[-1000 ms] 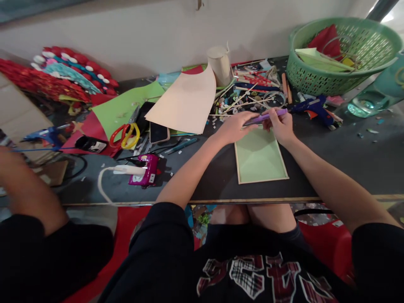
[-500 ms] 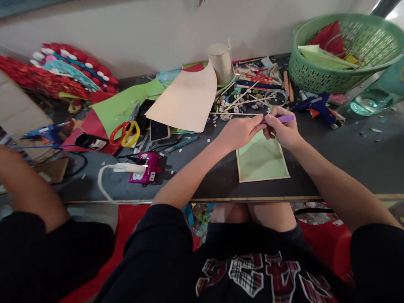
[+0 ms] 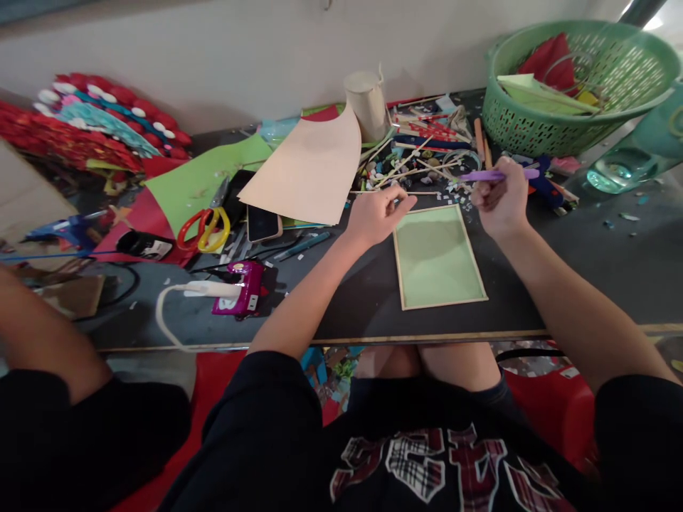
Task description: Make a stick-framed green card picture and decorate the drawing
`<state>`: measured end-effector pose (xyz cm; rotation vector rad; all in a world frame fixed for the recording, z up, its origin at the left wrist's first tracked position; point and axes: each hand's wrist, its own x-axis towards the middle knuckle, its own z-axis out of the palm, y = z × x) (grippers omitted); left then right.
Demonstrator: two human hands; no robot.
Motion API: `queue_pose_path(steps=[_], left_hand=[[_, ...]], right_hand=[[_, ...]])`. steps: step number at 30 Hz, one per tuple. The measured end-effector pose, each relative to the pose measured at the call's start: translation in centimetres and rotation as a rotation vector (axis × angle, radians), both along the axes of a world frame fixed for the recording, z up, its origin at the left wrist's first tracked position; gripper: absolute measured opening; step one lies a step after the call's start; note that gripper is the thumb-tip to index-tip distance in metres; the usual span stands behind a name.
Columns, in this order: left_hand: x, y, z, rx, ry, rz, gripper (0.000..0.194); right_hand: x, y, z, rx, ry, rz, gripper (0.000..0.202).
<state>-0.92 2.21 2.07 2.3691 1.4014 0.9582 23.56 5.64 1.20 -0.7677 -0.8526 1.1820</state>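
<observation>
The black table (image 3: 587, 277) is crowded in the upper half of the frame. At the upper right stands a green basket (image 3: 565, 121) with red and green paper inside. Below it, a blue glue gun (image 3: 544, 186) lies just beside the right hand. In the upper middle there is a heap of thin wooden sticks (image 3: 421, 167) and small pieces, with a beige cup (image 3: 366, 107) behind it. A big beige sheet (image 3: 309, 174) lies left of the heap, partly covering a phone (image 3: 263, 222). Further left are red and yellow scissors (image 3: 205, 227) on green paper, and a pink device (image 3: 240, 297) with a white cable near the table edge. Another person's arm (image 3: 37, 334) shows at the lower left.

A green framed panel (image 3: 437, 256) lies flat in the middle of the frame, between the two hands, uncovered.

The left hand (image 3: 376, 213) rests at the panel's upper left corner, fingers curled loosely, thumb and forefinger pinched together; whether something is between them I cannot tell.

The right hand (image 3: 499, 203) is raised above the panel's upper right corner, closed in a fist around a purple pen (image 3: 499, 175), which lies about level and points left
</observation>
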Motion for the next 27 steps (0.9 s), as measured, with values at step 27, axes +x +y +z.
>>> queue_pose_path(steps=[27], left_hand=[[10.8,-3.2,-0.1,-0.255,0.23,-0.206,0.025]], right_hand=[[0.0,1.2,-2.1,-0.201,0.171,-0.042,0.062]])
